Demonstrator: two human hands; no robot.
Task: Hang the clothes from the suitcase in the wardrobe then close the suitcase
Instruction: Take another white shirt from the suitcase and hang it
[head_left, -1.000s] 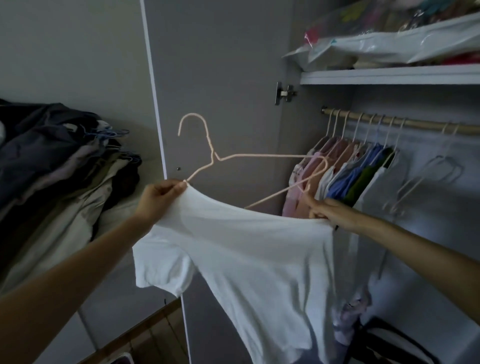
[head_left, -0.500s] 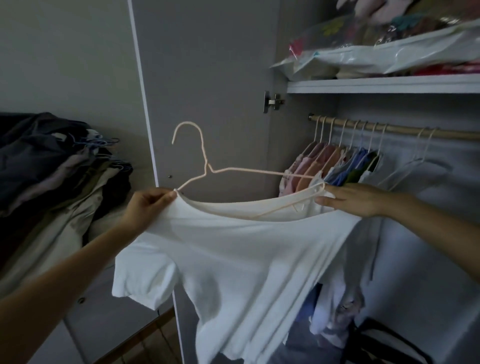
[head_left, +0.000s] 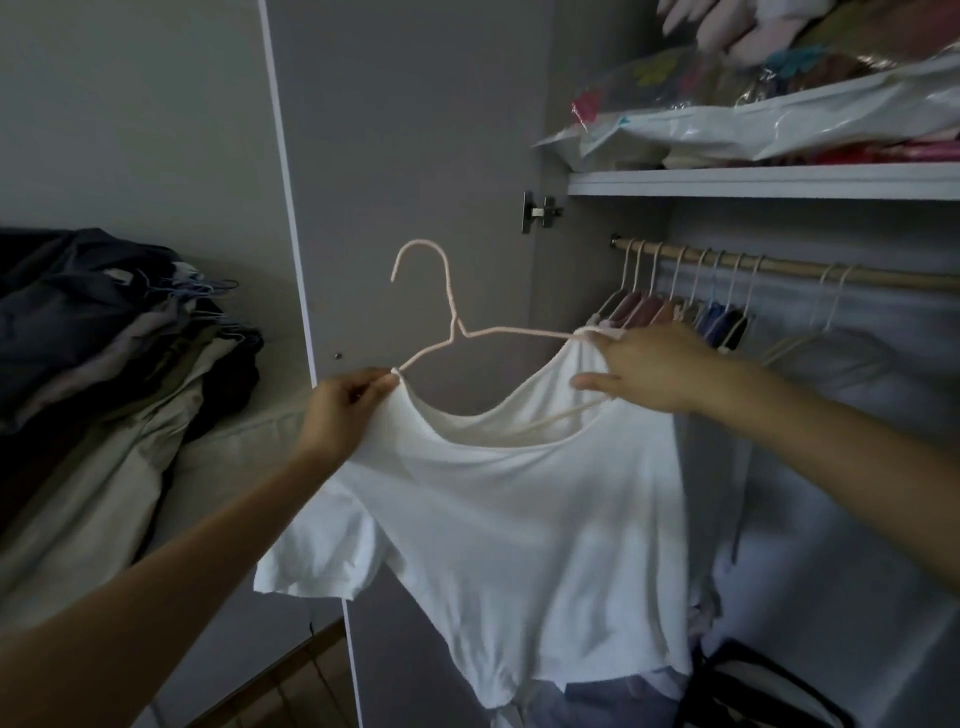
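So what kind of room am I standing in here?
Most likely a bedroom, at an open wardrobe. A wooden rail carries clothes on hangers, the shelf above holds bagged items, and a pile of clothes lies to the left. Your hands are fitting a white T-shirt onto a hanger.

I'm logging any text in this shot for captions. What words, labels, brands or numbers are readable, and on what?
None can be read.
White T-shirt: plain, no print or tag showing.
Plastic bags on the shelf: coloured patches only, too blurred to tell whether any is lettering.
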